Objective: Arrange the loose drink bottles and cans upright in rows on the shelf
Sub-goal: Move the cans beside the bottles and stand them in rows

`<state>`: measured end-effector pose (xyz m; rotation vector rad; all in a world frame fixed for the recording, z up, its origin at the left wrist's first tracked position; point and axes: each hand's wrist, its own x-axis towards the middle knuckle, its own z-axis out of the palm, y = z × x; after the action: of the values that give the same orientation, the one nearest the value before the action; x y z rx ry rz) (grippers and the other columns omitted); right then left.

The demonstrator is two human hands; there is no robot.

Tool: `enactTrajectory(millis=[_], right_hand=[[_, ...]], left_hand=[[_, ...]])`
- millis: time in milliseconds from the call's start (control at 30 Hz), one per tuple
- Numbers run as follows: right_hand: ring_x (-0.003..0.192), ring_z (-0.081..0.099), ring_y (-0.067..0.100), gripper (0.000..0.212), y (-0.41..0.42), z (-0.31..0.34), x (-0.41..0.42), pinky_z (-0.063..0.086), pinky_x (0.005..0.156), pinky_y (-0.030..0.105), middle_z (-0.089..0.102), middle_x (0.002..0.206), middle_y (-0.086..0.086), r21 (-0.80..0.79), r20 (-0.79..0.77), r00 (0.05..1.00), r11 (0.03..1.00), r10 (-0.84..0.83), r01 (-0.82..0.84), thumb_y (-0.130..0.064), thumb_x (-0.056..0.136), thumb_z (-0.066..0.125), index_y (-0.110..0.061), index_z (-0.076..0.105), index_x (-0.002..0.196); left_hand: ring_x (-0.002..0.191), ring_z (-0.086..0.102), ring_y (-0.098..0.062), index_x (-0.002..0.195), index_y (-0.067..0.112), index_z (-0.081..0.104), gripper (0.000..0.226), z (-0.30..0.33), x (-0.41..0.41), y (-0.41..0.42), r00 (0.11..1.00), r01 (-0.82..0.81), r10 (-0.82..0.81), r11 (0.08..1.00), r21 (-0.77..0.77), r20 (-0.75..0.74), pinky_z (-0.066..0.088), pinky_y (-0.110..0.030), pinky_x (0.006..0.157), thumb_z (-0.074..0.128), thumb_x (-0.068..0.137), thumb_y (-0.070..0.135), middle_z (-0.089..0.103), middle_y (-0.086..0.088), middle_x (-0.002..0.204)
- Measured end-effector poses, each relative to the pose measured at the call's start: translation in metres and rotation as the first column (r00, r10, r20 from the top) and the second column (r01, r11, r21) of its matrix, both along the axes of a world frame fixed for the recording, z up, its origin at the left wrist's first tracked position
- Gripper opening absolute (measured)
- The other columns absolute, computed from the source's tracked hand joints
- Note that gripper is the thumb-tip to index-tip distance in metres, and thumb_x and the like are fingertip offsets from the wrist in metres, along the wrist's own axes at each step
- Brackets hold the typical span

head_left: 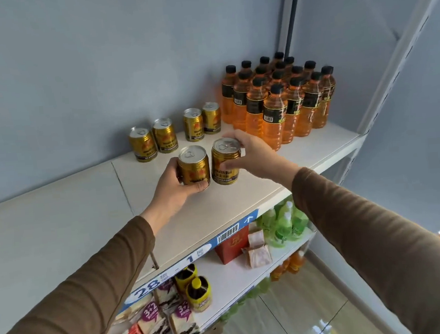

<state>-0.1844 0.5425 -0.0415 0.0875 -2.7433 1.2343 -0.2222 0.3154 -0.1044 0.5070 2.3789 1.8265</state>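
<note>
Two gold cans [208,165] upright, axes vertical, in hands [214,172].

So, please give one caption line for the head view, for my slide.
Left hand and right hand each hold a gold can upright on the shelf, beside orange bottles.

Six gold cans [193,124] and about eighteen orange bottles [274,115] stand upright.

Six upright gold metal drink cans [163,135] and clustered orange plastic bottles with black caps [279,101] stand on the white shelf [85,203].
</note>
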Motion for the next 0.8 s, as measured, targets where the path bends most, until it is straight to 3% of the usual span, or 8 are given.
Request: enactTrajectory(millis=[100, 200, 300, 433, 500, 600, 800], right_hand=[[0.101, 0.056, 0.007, 0.065, 0.027, 0.002, -0.024, 0.042, 0.068, 0.011, 0.058, 0.111, -0.014, 0.039, 0.007, 1.000, 0.999, 0.028, -0.028, -0.031, 0.072, 0.086, -0.029, 0.051, 0.127], [0.100, 0.059, 0.011, 0.064, 0.046, 0.005, -0.049, 0.046, 0.069, 0.015, 0.060, 0.110, -0.011, 0.107, 0.034, 0.998, 0.993, 0.053, -0.057, -0.033, 0.071, 0.086, -0.029, 0.050, 0.124], [0.100, 0.060, 0.014, 0.064, 0.053, 0.011, -0.075, 0.049, 0.067, 0.017, 0.060, 0.110, -0.009, 0.163, 0.055, 0.996, 0.984, 0.068, -0.076, -0.030, 0.072, 0.086, -0.027, 0.048, 0.124], [0.114, 0.058, 0.021, 0.077, 0.052, 0.013, -0.102, 0.050, 0.081, 0.025, 0.057, 0.130, 0.003, 0.230, 0.042, 0.995, 0.969, 0.088, -0.095, -0.026, 0.076, 0.083, -0.023, 0.041, 0.140], [0.121, 0.054, 0.026, 0.081, 0.048, 0.017, -0.114, 0.049, 0.091, 0.031, 0.052, 0.137, 0.008, 0.330, 0.052, 0.993, 0.937, 0.107, -0.118, -0.027, 0.078, 0.081, -0.018, 0.038, 0.146], [0.116, 0.056, 0.029, 0.076, 0.043, 0.025, -0.132, 0.050, 0.095, 0.039, 0.053, 0.133, 0.011, 0.425, 0.098, 0.989, 0.894, 0.111, -0.142, -0.027, 0.079, 0.080, -0.012, 0.040, 0.142], [0.118, 0.054, 0.036, 0.078, 0.047, 0.029, -0.166, 0.048, 0.092, 0.037, 0.041, 0.139, 0.020, 0.612, 0.147, 0.981, 0.768, 0.125, -0.190, -0.026, 0.085, 0.074, -0.001, 0.031, 0.145]], left_hand=[[0.112, 0.056, 0.000, 0.121, 0.038, 0.048, 0.073, -0.002, -0.011, 0.026, 0.999, -0.043, 0.043, 0.999, -0.014, 0.007, 0.044, -0.019, 0.089, 0.092, 0.065, 0.024, 0.060, 0.020, 0.119], [0.109, 0.054, 0.004, 0.114, 0.046, 0.048, 0.070, -0.003, -0.023, 0.044, 0.997, -0.081, 0.082, 0.996, -0.029, 0.012, 0.042, -0.016, 0.086, 0.092, 0.065, 0.024, 0.057, 0.027, 0.115], [0.115, 0.055, -0.006, 0.119, 0.042, 0.046, 0.072, 0.000, -0.042, 0.055, 0.995, -0.099, 0.099, 0.994, -0.047, 0.003, 0.042, -0.020, 0.090, 0.091, 0.067, 0.022, 0.058, 0.020, 0.121], [0.115, 0.052, -0.008, 0.126, 0.036, 0.042, 0.078, -0.001, -0.065, 0.062, 0.992, -0.126, 0.125, 0.989, -0.079, -0.012, 0.040, -0.019, 0.090, 0.091, 0.068, 0.021, 0.056, 0.015, 0.123], [0.115, 0.053, -0.009, 0.126, 0.034, 0.042, 0.078, -0.002, -0.076, 0.065, 0.992, -0.126, 0.126, 0.988, -0.088, -0.009, 0.041, -0.019, 0.089, 0.092, 0.067, 0.021, 0.056, 0.015, 0.123], [0.117, 0.054, -0.011, 0.128, 0.031, 0.044, 0.079, -0.004, -0.090, 0.070, 0.990, -0.138, 0.140, 0.985, -0.105, 0.007, 0.042, -0.027, 0.094, 0.092, 0.066, 0.022, 0.058, 0.010, 0.127], [0.111, 0.055, -0.007, 0.129, 0.031, 0.044, 0.082, -0.002, -0.114, 0.085, 0.974, -0.218, 0.224, 0.964, -0.154, 0.024, 0.039, -0.012, 0.078, 0.094, 0.064, 0.025, 0.058, 0.012, 0.124]])
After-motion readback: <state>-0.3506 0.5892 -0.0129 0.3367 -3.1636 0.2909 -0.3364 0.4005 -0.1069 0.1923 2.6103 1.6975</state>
